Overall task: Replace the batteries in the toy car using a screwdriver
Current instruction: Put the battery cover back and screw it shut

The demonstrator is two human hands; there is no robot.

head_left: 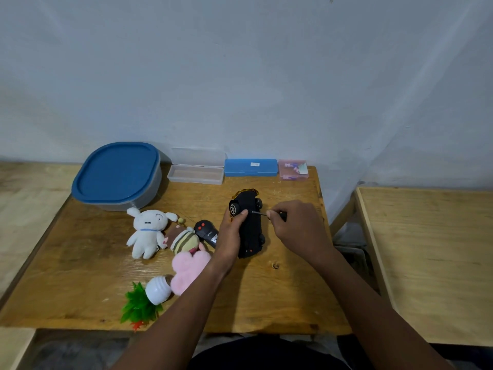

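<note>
A black toy car (250,225) with a gold front lies turned over on the wooden table (266,295), its black underside and wheels facing up. My left hand (231,236) grips the car along its left side, thumb on the underside. My right hand (296,225) pinches a small screwdriver (260,213), whose thin metal shaft points left and meets the car's underside near the front wheels. The screwdriver's handle is mostly hidden inside my fingers. No batteries are visible.
A black remote control (205,232) lies just left of the car, beside several plush toys (148,232). A white pot with a green plant (145,300) lies tipped over near the front. A blue-lidded container (117,174), a clear open case (196,166), a blue case (250,167) and a pink box (293,170) line the back edge.
</note>
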